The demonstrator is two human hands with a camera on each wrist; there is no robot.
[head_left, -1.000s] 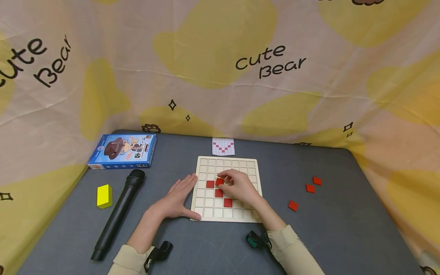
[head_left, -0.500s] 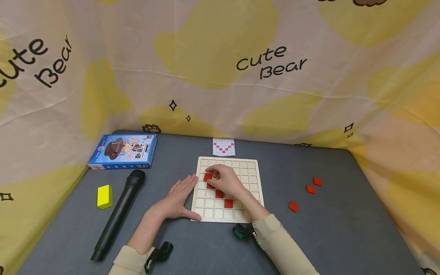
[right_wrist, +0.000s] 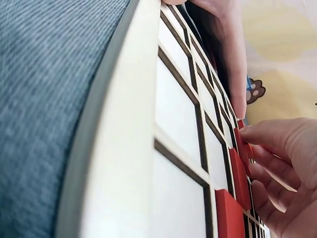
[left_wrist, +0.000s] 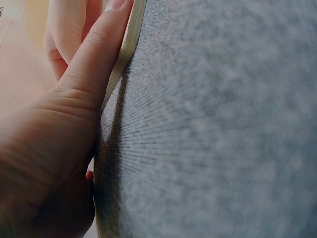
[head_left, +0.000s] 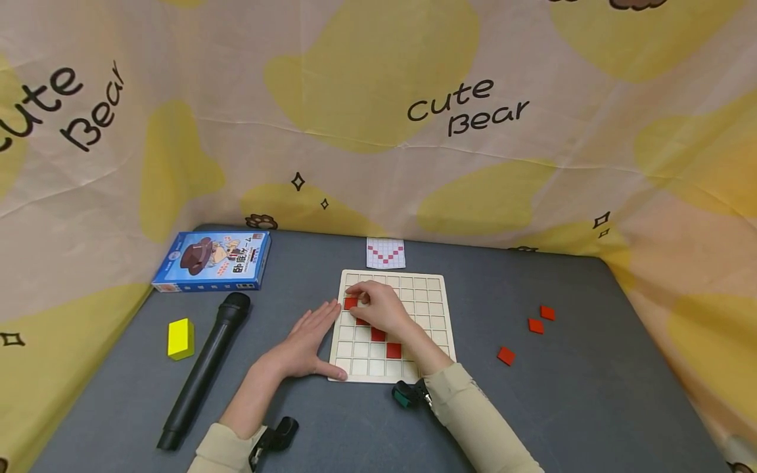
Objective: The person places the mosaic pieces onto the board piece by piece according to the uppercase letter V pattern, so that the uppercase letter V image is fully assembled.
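Observation:
A pale wooden grid board (head_left: 434, 326) lies flat on the grey table. My right hand (head_left: 384, 309) reaches over it with thumb and index finger at a square red tile (head_left: 350, 303) in the leftmost column, pinching it at or just over its cell. More red tiles, such as the lowest red tile (head_left: 393, 351), step down to the right in the grid; the right hand partly covers one. My left hand (head_left: 301, 345) rests along the board's left edge, fingers straight and thumb at the near corner. In the left wrist view, the left thumb (left_wrist: 94, 54) lies against the board's rim (left_wrist: 130, 42).
Behind the board lies a small pattern card (head_left: 386, 253). Several loose items surround it: a blue game box (head_left: 221, 256), black microphone (head_left: 204, 371) and yellow block (head_left: 180, 338) on the left, and 3 red tiles (head_left: 535, 326) on the right. A printed cloth (head_left: 378, 164) hangs behind the table.
Over the last second my right hand has carried the red tile left across the board, from near the middle to the leftmost column. The left hand stays in place.

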